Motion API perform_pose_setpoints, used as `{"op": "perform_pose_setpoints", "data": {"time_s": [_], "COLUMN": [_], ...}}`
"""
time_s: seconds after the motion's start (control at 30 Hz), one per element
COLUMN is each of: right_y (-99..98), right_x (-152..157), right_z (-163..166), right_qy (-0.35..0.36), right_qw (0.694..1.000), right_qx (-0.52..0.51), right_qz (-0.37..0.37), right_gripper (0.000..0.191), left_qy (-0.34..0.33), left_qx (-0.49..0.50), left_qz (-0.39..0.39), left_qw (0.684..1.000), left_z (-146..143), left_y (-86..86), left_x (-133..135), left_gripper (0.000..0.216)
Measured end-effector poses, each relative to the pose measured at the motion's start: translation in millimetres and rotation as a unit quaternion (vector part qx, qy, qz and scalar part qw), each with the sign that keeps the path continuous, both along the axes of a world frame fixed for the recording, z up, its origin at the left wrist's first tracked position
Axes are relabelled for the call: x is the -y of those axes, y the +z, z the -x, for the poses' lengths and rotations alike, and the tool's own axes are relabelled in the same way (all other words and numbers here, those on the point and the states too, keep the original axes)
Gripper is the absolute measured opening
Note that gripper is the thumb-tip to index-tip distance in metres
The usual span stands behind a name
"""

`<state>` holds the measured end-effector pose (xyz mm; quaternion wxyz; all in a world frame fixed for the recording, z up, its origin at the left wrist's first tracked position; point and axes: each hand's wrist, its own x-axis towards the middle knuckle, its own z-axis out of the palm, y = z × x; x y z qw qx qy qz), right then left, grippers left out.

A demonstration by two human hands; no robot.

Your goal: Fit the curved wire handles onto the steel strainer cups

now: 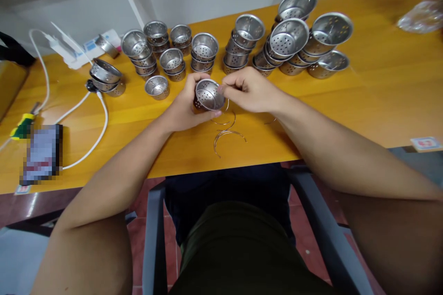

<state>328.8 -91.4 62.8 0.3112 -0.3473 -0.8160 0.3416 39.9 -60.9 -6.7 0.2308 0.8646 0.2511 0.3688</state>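
Note:
My left hand [183, 106] is closed around a small perforated steel strainer cup [208, 94], held tilted above the yellow table [346, 97]. My right hand [247, 88] pinches at the cup's rim, fingers pressed together on a thin wire handle [226, 107] that curves down from the cup. Several loose wire handles [226, 134] lie on the table just below my hands.
Stacks of the same strainer cups stand along the back: small ones [173, 48] at the left and middle, wider ones [304, 41] at the right. A white cable [93, 140], a power strip [79, 50] and a phone [43, 152] lie at the left. A plastic bag [420, 16] sits far right.

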Motion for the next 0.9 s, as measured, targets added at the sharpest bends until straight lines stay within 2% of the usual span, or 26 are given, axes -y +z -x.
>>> {"op": "perform_pose_setpoints", "data": {"time_s": [0.33,0.63,0.9], "right_y": [2.5,-1.3,-7.0], "right_x": [2.2,-0.4,-0.8], "right_z": [3.4,2.8,6.1], "right_qy": [0.0,0.01,-0.021], "right_qw": [1.0,0.999,1.0], "right_qx": [0.008,-0.023,-0.005], "right_qz": [0.02,0.025,0.018], "right_gripper": [0.053,0.053,0.056], "left_qy": [-0.012,0.002,0.0], "left_qx": [0.011,-0.007,0.01], "left_qz": [0.048,0.002,0.017], "left_qw": [0.999,1.0,1.0], "left_z": [-5.6,-2.5,-5.6], "left_y": [-0.6,-6.7,-1.4], "left_x": [6.7,-2.8,2.9], "left_gripper": [0.12,0.123,0.115]}}
